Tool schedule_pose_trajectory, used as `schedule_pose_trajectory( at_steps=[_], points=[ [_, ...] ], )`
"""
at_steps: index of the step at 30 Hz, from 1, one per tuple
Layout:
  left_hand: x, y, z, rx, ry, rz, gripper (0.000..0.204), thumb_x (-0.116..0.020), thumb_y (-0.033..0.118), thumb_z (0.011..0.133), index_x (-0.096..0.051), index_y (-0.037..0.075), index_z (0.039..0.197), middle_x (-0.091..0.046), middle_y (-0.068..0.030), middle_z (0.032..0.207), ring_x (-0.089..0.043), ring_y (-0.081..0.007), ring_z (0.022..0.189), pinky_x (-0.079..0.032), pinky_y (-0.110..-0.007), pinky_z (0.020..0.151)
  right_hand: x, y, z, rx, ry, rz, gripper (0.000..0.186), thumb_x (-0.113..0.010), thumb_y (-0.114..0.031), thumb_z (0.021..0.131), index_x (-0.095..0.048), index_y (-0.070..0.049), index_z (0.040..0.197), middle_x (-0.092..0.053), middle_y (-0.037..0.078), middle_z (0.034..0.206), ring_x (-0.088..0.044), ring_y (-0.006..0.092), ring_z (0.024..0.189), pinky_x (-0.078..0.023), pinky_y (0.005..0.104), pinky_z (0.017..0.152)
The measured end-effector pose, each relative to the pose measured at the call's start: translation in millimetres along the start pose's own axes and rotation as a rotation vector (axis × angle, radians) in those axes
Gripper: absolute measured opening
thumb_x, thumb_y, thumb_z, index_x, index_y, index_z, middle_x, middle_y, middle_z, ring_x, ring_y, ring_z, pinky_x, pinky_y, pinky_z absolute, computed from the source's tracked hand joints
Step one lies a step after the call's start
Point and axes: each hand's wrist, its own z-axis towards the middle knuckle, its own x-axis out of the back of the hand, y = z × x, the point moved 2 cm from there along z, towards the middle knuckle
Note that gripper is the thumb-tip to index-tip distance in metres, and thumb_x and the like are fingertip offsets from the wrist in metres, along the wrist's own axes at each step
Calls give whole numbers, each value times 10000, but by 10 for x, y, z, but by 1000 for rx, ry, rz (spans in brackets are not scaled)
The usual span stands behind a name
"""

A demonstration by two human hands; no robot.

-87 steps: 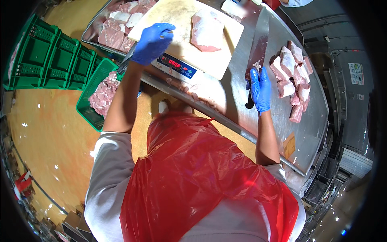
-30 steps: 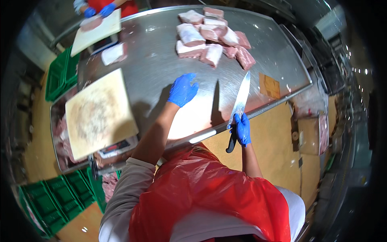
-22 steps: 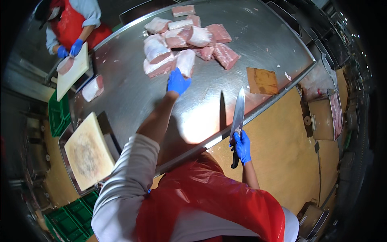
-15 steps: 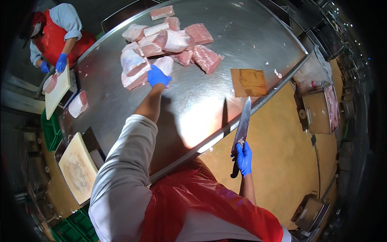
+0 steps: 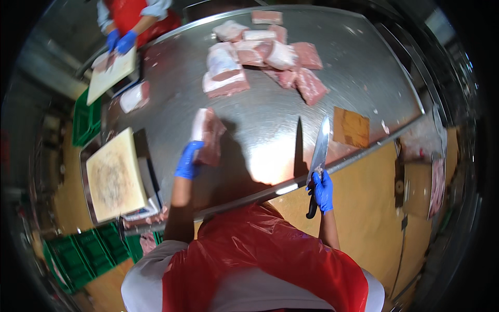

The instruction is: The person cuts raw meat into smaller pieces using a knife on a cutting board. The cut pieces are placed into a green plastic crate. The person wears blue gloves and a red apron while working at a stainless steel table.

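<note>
A pale pink block of meat (image 5: 209,132) is gripped at its near end by my blue-gloved left hand (image 5: 189,160), over the steel table (image 5: 260,117). My right hand (image 5: 323,191), also gloved in blue, is closed round the black handle of a large knife (image 5: 319,148). Its long blade points away from me, past the table's near edge. Beyond my left hand lies a pile of meat blocks (image 5: 280,54), pink with white fat. To the left stands a worn white cutting board (image 5: 117,174), knife-marked and stained in its middle.
A co-worker's gloved hands (image 5: 121,41) work meat on another white board (image 5: 113,73) at far left. One meat block (image 5: 134,98) lies near it. Brown cardboard (image 5: 351,128) sits by the table's right edge. Green crates (image 5: 88,255) stand at lower left.
My left hand has taken a meat block from the pile and drawn it back toward me. The right hand still holds the knife. The view has swung to the left.
</note>
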Motion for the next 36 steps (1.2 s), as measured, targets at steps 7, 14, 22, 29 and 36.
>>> schedule_pose_trajectory(
  at_steps=[7,14,22,29,36],
  points=[
    [1256,1819,-1897,-941,850,762,954,-803,219,734,-315,-29,1515,-573,-235,1354,-595,-347,1201,-473,-391,1016,-1187,-714,345,249,-281,-129,224,-564,-285,1047,-553,-65,1088,-612,45,723,-622,131,573,-472,256,453],
    [1046,459,-2446,-1201,582,1000,644,-691,204,898,-442,-22,1446,-635,-265,1154,-636,-350,1100,-498,-417,901,-2934,-1332,-425,361,-560,-198,206,-552,-275,1053,-562,-69,1047,-596,32,730,-606,123,577,-482,255,494],
    [2658,977,-3428,-907,1044,600,163,-688,110,895,-664,25,1031,-704,-165,851,-696,-312,696,-556,-383,646,-4251,-1353,-1662,717,-730,-579,169,-553,-195,1039,-548,-34,1093,-647,72,728,-632,123,573,-476,277,472],
    [2581,1215,-2868,-1155,1130,644,196,-781,175,805,-671,20,851,-680,-163,724,-673,-321,634,-542,-371,633,-5665,-1746,-2491,1232,-853,-732,186,-609,-145,962,-510,1,1022,-617,326,872,-617,511,807,-488,545,660],
    [2614,1134,-2754,-1059,1029,470,191,-783,115,758,-622,28,705,-651,-174,685,-665,-338,626,-526,-378,590,-5986,-1729,-2572,1348,-917,-1018,170,-572,-139,937,-522,-10,1036,-653,293,898,-660,470,830,-526,538,701]
  ],
)
